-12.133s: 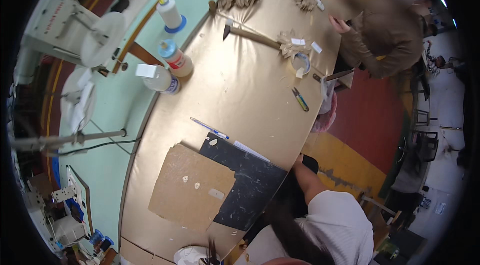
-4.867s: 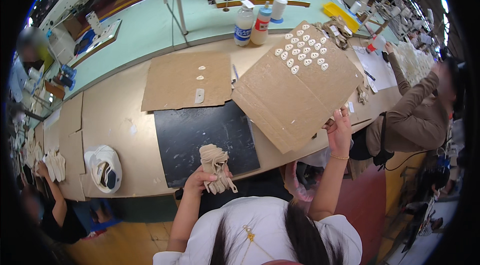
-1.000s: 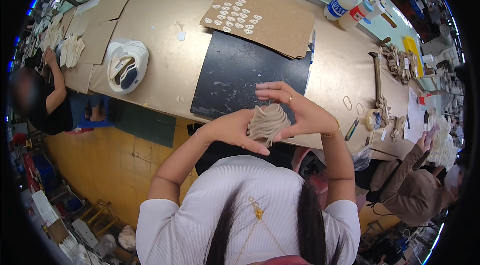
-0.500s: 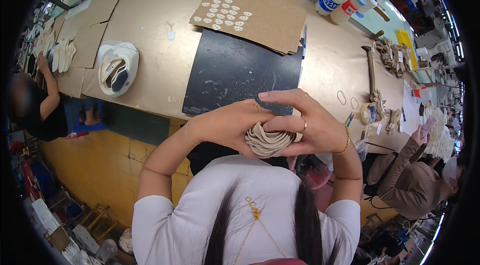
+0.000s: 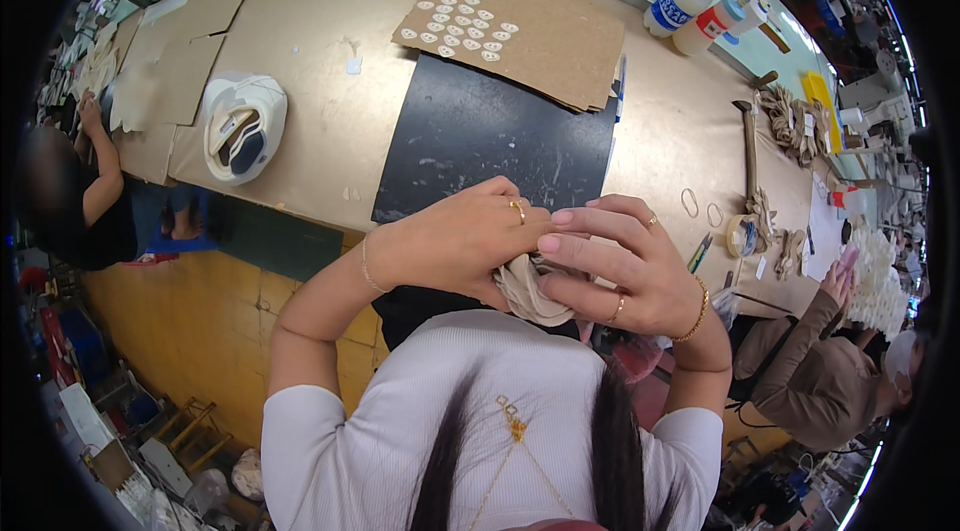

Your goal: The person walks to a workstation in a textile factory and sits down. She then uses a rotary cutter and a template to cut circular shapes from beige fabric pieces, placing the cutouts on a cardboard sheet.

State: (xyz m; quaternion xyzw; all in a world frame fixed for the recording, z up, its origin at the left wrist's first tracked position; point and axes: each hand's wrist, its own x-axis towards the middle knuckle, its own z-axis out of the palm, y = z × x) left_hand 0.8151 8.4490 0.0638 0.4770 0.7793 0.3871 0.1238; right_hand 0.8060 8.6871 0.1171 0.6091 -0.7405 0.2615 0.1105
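Observation:
A bundle of layered beige fabric pieces [image 5: 533,297] is held in front of my chest, just off the table's near edge. My left hand [image 5: 468,239] is closed around its left and upper side. From the right, my right hand [image 5: 632,269] curls its fingers over the bundle's top, and the fingertips of both hands meet there. Much of the bundle is hidden by the fingers; its folded layers show below. Beyond the hands lies a scuffed black mat [image 5: 485,136]. A brown cardboard sheet [image 5: 565,41] with small pale oval pieces [image 5: 464,27] overlaps the mat's far end.
At left stands a white tub [image 5: 272,136] with items inside. Two bottles [image 5: 682,3] are at the far right. Nearer are a hammer [image 5: 750,156], rubber bands [image 5: 690,202], a tape roll [image 5: 741,236] and tied beige bundles [image 5: 800,121]. Other people sit at both sides.
My right hand's fingers have come down and closed over the bundle, covering more of it. My left hand has shifted over its top. The bundle's fanned layers now show less.

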